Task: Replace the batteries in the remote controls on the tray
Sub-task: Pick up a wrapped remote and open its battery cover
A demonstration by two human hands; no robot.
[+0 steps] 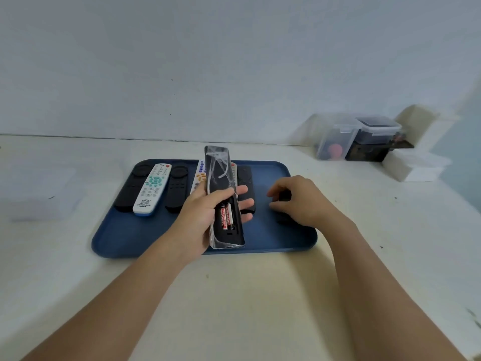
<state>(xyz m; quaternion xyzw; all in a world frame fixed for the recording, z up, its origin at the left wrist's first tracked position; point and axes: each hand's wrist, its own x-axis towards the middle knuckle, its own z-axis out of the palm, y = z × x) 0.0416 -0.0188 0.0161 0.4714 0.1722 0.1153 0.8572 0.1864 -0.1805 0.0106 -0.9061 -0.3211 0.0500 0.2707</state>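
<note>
on the left of the blue tray, which lies on a pale table in the middle of the frame, three remotes lie side by side: a black remote, then a white remote with teal buttons, then a second black remote. just right of these a white remote with coloured buttons shows only partly behind the held one. at frame centre the left hand grips a long black remote in a clear plastic sleeve, fingers curled round it from below and thumb on its near side, raised above the tray with its back facing up. its battery bay is uncovered and two red batteries sit in it side by side. behind it another black remote lies on the tray. to the right, the right hand rests low over the tray with fingers curled round a small dark piece; what it is cannot be told. in the upper right of the frame clear lidded containers stand near the wall.
</note>
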